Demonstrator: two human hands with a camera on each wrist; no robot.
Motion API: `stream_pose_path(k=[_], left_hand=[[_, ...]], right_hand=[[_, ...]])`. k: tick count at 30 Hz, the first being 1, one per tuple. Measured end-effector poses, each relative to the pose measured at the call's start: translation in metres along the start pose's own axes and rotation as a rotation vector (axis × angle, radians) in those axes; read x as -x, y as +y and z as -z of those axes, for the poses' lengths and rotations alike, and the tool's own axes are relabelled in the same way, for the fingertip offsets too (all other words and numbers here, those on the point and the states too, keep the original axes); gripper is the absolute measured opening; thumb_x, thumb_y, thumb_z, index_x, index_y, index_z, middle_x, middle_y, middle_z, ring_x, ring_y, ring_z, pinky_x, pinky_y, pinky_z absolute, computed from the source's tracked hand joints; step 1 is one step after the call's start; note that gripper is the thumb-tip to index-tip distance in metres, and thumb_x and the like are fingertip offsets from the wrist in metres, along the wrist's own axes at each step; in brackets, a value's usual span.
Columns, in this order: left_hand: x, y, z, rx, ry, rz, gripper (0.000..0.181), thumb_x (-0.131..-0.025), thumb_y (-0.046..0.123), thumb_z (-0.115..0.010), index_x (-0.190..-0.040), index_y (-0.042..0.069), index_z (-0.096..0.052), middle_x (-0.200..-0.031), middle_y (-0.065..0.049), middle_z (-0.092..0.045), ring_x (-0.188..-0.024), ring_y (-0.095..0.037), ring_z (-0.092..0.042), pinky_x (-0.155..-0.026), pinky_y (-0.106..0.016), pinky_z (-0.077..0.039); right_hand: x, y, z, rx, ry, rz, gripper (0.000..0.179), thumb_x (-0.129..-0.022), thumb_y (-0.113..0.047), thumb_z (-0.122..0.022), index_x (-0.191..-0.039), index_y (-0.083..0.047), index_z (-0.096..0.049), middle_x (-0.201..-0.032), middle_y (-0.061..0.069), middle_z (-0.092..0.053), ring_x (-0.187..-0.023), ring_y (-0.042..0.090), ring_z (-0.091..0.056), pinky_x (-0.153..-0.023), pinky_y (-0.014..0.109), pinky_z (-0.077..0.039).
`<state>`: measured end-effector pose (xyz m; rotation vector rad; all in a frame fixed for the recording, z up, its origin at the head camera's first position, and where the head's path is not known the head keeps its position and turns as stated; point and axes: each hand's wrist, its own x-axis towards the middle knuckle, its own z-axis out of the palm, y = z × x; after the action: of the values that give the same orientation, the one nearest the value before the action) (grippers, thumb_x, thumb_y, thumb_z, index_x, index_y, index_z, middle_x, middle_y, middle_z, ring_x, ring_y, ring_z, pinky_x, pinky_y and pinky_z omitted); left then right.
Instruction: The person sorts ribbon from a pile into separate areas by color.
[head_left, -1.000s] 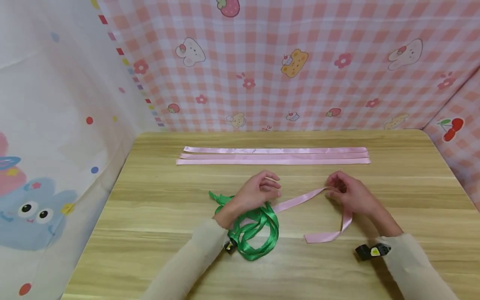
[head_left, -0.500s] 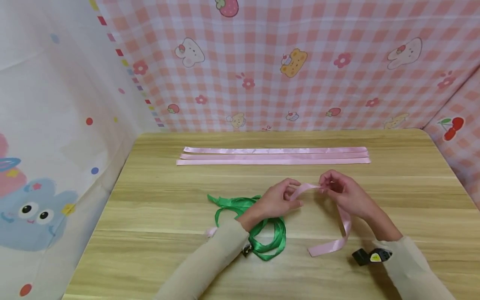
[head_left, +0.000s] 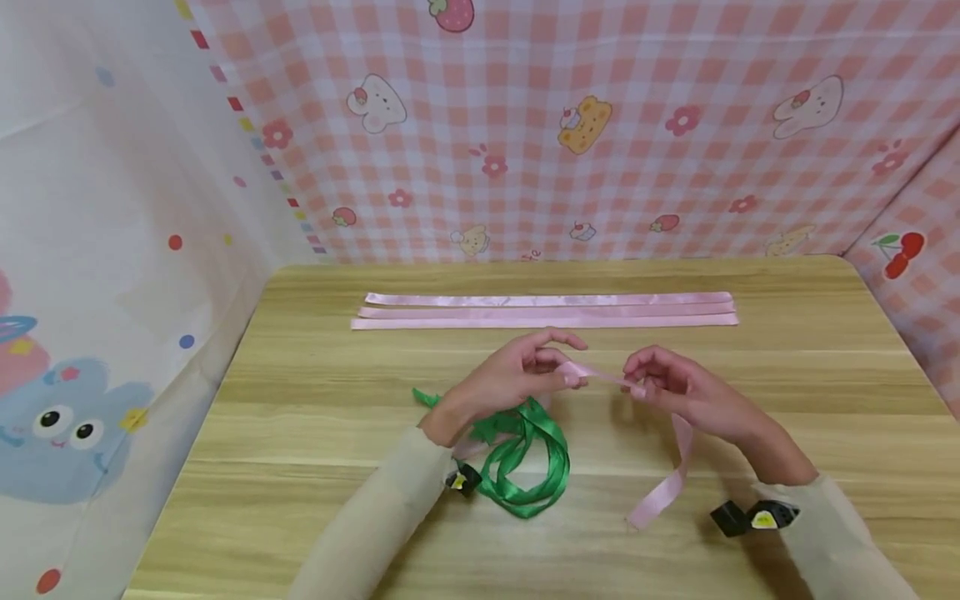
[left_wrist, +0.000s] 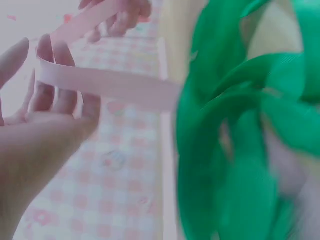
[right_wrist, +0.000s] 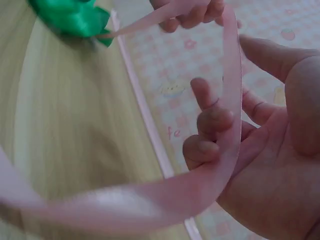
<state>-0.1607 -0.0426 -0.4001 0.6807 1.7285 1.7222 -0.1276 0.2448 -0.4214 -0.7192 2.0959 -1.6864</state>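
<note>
A pink ribbon (head_left: 660, 497) stretches between both hands, its free end hanging below the right hand in the head view. My left hand (head_left: 517, 371) holds it at the fingertips; in the left wrist view the band runs across bent fingers (left_wrist: 60, 100). With thumb and fingers, my right hand (head_left: 693, 392) grips the ribbon a short way off. The right wrist view shows the hanging part curving past the palm. Beneath the left wrist lies a loose bundle of green ribbon (head_left: 555, 467), and the pink ribbon's other part runs into it, partly hidden by the left hand.
Three pink ribbon strips (head_left: 547, 322) lie straight and side by side toward the back of the wooden table (head_left: 300, 400). A checked pink curtain (head_left: 487, 108) hangs behind the table, and a white printed cloth (head_left: 97, 250) hangs at the left.
My left hand went right to the pink ribbon, then moved back left, drawing ribbon with it. My right hand has shifted slightly left, and the hanging end now sits lower.
</note>
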Motion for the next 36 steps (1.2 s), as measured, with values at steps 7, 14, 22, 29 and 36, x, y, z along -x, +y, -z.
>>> stream_pose_path(k=[7,14,22,29,36], left_hand=[[0.022,0.025,0.019,-0.143,-0.044,-0.098,0.036,-0.098,0.003,-0.060,-0.132,0.008,-0.053,-0.097,-0.012,-0.072,-0.088,-0.036,-0.067,-0.081,-0.047,-0.056],[0.046,0.040,0.042,-0.201,0.048,-0.159,0.038,-0.095,-0.001,-0.063,-0.131,0.006,-0.054,-0.086,-0.013,-0.068,-0.062,-0.022,-0.052,-0.065,-0.028,-0.048],[0.070,0.046,0.062,-0.302,0.182,-0.142,0.038,-0.096,0.005,-0.064,-0.132,0.014,-0.055,-0.086,-0.006,-0.070,-0.055,-0.013,-0.037,-0.057,-0.025,-0.034],[0.100,0.043,0.089,-0.351,0.252,-0.090,0.035,-0.096,0.007,-0.065,-0.129,0.012,-0.059,-0.087,-0.006,-0.072,-0.066,-0.014,-0.052,-0.061,-0.024,-0.039],[0.125,0.031,0.116,-0.428,0.352,-0.028,0.028,-0.094,0.011,-0.068,-0.121,0.012,-0.060,-0.085,-0.003,-0.071,-0.067,-0.017,-0.052,-0.061,-0.025,-0.040]], right_hand=[[0.000,-0.020,0.000,-0.011,0.074,0.033,0.012,-0.104,-0.002,-0.044,-0.112,0.003,-0.051,-0.093,0.004,-0.058,-0.082,0.012,-0.051,-0.070,0.025,-0.045],[0.004,-0.031,0.005,-0.067,0.050,0.144,0.012,-0.099,0.011,-0.045,-0.108,0.005,-0.050,-0.091,0.000,-0.057,-0.082,0.008,-0.053,-0.073,0.022,-0.046],[0.009,-0.036,0.011,-0.096,0.109,0.150,0.018,-0.096,0.014,-0.049,-0.106,0.000,-0.052,-0.086,-0.001,-0.056,-0.073,0.011,-0.052,-0.058,0.024,-0.047],[0.021,-0.036,0.023,-0.077,0.209,0.103,0.020,-0.095,0.015,-0.051,-0.105,-0.003,-0.053,-0.078,-0.004,-0.054,-0.060,0.008,-0.047,-0.040,0.034,-0.031],[0.035,-0.031,0.040,0.014,0.250,0.019,0.024,-0.096,0.011,-0.054,-0.105,-0.011,-0.057,-0.079,-0.005,-0.055,-0.065,0.009,-0.051,-0.049,0.025,-0.044]])
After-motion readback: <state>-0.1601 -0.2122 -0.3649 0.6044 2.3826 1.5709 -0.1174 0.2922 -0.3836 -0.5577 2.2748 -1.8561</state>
